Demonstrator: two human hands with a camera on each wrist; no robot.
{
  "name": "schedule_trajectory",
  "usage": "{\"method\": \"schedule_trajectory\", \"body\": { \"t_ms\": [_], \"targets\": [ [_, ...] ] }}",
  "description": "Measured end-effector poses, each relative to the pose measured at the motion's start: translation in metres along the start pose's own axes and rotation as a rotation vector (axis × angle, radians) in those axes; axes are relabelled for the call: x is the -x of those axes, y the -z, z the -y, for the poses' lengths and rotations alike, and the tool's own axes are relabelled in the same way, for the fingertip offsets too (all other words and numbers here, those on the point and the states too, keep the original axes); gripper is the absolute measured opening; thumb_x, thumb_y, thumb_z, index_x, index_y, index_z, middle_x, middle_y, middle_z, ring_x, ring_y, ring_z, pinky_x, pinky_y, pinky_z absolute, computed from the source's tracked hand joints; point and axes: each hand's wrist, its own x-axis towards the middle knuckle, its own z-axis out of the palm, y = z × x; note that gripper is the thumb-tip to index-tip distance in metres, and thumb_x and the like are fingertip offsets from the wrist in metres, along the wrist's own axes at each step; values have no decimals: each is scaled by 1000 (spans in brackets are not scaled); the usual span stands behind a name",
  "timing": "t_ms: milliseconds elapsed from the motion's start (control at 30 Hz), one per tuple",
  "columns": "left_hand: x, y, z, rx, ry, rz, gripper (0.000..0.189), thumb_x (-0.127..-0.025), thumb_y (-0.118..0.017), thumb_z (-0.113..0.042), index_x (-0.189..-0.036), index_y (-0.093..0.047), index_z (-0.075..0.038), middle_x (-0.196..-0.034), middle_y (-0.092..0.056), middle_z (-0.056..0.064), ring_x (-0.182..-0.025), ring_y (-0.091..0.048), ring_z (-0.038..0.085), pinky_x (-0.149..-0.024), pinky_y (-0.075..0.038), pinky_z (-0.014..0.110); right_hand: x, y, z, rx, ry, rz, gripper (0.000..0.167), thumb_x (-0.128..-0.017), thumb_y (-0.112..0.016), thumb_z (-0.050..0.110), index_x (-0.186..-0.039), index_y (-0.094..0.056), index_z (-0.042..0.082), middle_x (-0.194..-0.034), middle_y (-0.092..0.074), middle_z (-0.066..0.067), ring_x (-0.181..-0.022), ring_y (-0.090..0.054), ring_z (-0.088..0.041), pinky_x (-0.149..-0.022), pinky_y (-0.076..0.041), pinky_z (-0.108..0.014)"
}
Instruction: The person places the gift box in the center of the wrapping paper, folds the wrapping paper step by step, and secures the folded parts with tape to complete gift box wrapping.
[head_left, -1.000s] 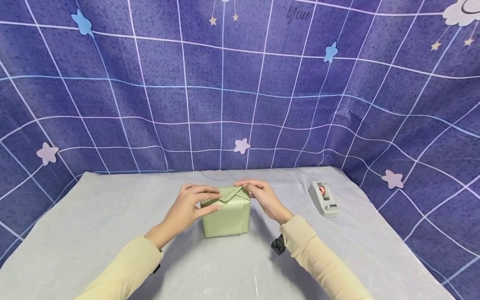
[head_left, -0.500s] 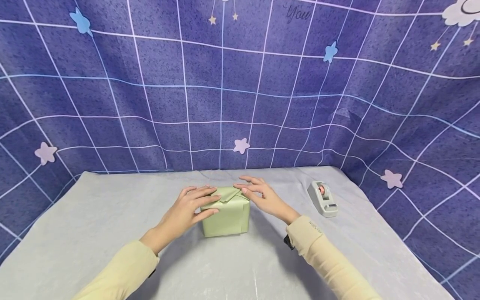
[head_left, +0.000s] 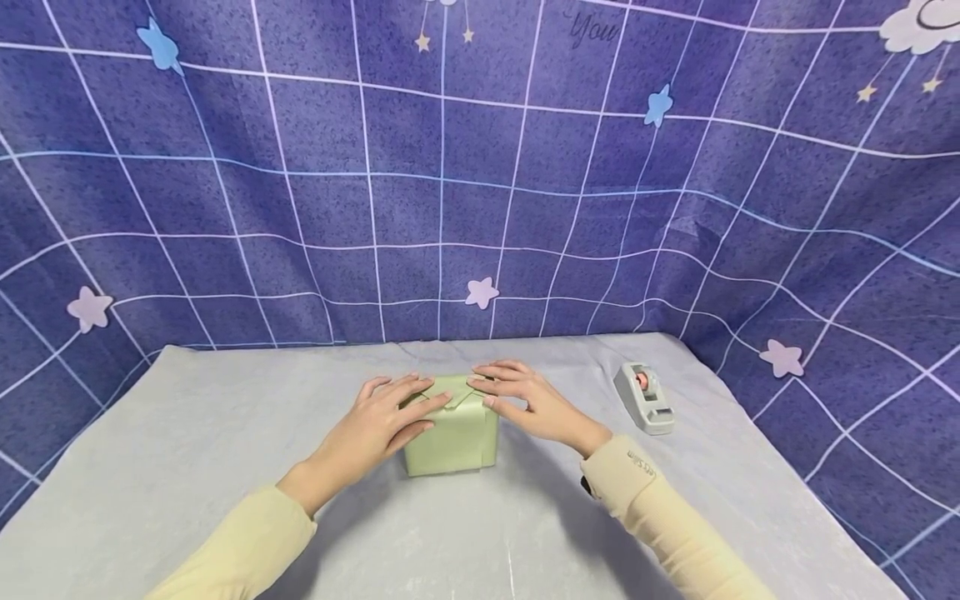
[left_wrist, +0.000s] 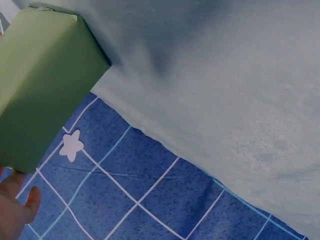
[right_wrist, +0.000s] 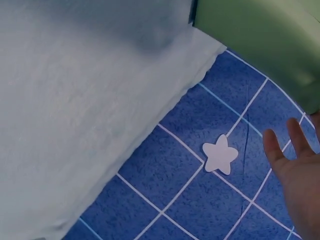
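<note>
A box wrapped in pale green paper (head_left: 450, 446) stands upright on the grey cloth, with folded paper flaps meeting in a point on its top. My left hand (head_left: 367, 432) rests its outstretched fingers on the top at the left side, thumb by the front face. From the right, my right hand (head_left: 538, 407) touches the folded flaps with extended fingertips, thumb close to the front top edge. In the left wrist view the green box (left_wrist: 50, 85) fills the upper left, above part of the hand. The right wrist view has the box (right_wrist: 260, 45) at upper right.
To the right of the box sits a pale grey tape dispenser (head_left: 647, 400) with a reddish core. The grey cloth (head_left: 225, 417) covers the table. Behind it and at its right hangs a blue curtain (head_left: 337, 200) with grid lines and stars.
My right hand has shifted from the box's back right corner onto the top flaps, its fingers now flatter. The left fingers have moved slightly on the top. The box stays in place.
</note>
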Motion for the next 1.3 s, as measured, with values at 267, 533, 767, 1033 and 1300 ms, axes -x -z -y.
{"method": "schedule_trajectory", "body": {
  "t_ms": [267,533,767,1033,1300],
  "targets": [
    [2,-1,-1,-6,-9,14,47,-87,-60,-26,-132,-48,-31,-133,-51,7,-124,-46,29,-99,-31,49,4,1,3,61,-39,31,38,-95,-44,37,-131,-51,26,-141,-41,9,-136,-30,-14,-110,-28,-40],
    [3,-1,-1,-43,-12,28,51,-88,-57,-28,-136,-42,-34,-137,-49,3,-124,-46,28,-98,-32,49,6,5,4,58,-102,-18,43,-96,-44,36,-135,-46,20,-140,-44,3,-135,-32,-21,-107,-29,-46],
    [3,-1,-3,-60,-16,37,46,-92,-50,-26,-136,-41,-37,-138,-47,5,-126,-44,28,-98,-33,48,16,15,-11,58,-213,-130,41,-97,-43,27,-134,-45,11,-135,-48,-8,-128,-41,-25,-106,-32,-44],
    [4,-2,-3,-34,-10,44,43,-93,-49,-26,-135,-42,-35,-139,-44,6,-128,-40,30,-100,-28,47,43,34,-39,258,-237,-302,34,-86,-56,6,-119,-56,0,-116,-61,-15,-111,-51,-33,-96,-38,-48],
    [4,-2,-3,54,50,45,45,-89,-58,-25,-133,-47,-25,-139,-46,1,-128,-42,26,-102,-25,46,74,55,-54,345,-468,-324,34,-83,-56,5,-117,-56,2,-118,-59,-18,-109,-48,-40,-85,-38,-55]
  ]
}}
